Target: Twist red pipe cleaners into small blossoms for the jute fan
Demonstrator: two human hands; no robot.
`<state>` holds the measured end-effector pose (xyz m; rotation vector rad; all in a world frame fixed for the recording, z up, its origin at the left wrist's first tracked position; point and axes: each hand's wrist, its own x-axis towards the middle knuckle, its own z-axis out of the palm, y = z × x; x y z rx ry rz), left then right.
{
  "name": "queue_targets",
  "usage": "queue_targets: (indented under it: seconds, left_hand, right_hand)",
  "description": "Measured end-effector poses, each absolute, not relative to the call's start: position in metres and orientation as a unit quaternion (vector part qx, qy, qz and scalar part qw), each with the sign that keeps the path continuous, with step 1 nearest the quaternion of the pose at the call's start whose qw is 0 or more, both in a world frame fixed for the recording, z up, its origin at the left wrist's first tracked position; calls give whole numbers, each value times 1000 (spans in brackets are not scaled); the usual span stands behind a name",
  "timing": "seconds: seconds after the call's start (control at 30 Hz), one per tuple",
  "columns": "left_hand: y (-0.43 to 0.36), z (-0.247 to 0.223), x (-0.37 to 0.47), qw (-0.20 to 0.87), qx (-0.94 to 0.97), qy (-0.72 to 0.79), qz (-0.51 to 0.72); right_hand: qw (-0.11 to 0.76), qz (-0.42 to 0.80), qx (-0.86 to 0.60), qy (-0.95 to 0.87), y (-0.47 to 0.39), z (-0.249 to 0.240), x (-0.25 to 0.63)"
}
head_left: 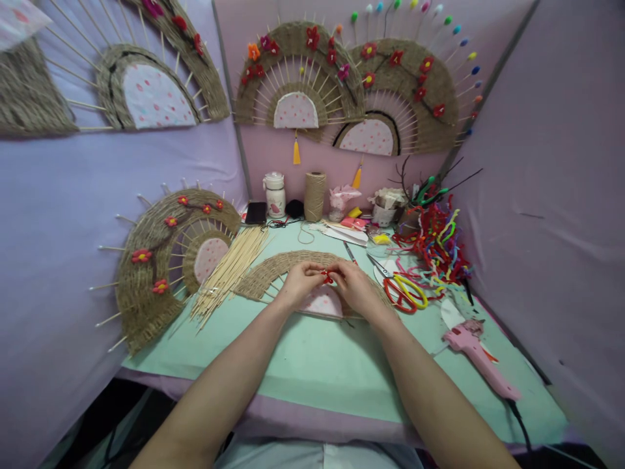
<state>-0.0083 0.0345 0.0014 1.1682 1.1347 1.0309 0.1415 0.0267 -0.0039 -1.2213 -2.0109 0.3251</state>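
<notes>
Above a twine-wrapped fan (297,258) lying on the green tabletop, my left hand (305,281) and my right hand (350,286) meet at their fingertips. Both pinch a small red flower-like piece (327,277) between them. Part of the fan is hidden beneath my hands; its dotted half-round centre (321,303) shows between my wrists. Red-handled scissors (400,296) and yellow-handled scissors (413,291) lie to the right of my right hand.
Thin sticks (234,270) and a flowered fan (146,273) are at left. A pink glue gun (481,365) lies at right, its cable over the edge. Twine (315,197), a white bottle (275,195) and coloured fuzzy stems (434,241) stand behind.
</notes>
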Motion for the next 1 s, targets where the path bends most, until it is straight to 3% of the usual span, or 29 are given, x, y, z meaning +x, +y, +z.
queue_targets:
  seconds: [0.13, 0.3, 0.5, 0.8, 1.0]
  left_hand:
    - [35, 2, -8, 555, 505, 470, 465]
    - [36, 0, -7, 535, 510, 449, 502]
    - [39, -5, -9, 564, 516, 396, 509]
    - [37, -1, -9, 587, 509, 388, 496]
    - [35, -1, -9, 583, 524, 372, 496]
  right_hand:
    - [425, 183, -494, -736, 28, -4, 143]
    - [473, 167, -512, -697, 28, -5, 144]
    - [466, 131, -479, -732, 22, 3, 140]
    - [478, 280, -463, -692, 24, 3, 143]
    - [476, 313, -472, -673, 24, 7, 144]
